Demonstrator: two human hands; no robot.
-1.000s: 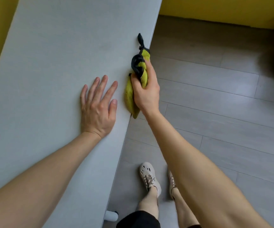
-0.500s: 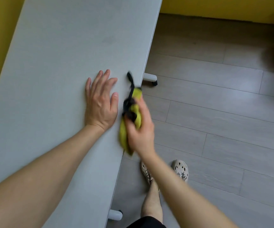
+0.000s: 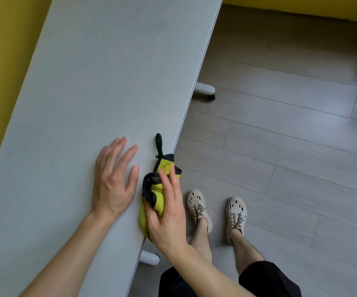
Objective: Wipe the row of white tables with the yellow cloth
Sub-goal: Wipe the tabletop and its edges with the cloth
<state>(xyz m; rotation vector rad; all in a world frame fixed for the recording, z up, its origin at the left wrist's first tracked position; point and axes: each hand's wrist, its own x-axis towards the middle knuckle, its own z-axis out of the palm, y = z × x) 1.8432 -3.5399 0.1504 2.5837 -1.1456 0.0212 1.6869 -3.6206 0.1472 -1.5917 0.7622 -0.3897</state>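
A long white table [image 3: 100, 86] runs from the near left to the far middle. At its right edge lies the bunched yellow cloth [image 3: 159, 199] with black trim and a black loop. My right hand [image 3: 167, 213] is closed on the cloth and presses it against the table's edge. My left hand [image 3: 114, 179] lies flat on the tabletop just left of the cloth, fingers apart, holding nothing.
A yellow wall [image 3: 3, 50] runs along the table's left side and across the far end. Two white table feet with castors [image 3: 205, 91] stick out onto the grey plank floor [image 3: 280, 136]. My feet in beige shoes [image 3: 196, 205] stand beside the table.
My right hand has drawn the cloth back toward me along the table's right edge. My left hand stays flat on the top. The view has shifted and both feet now show.
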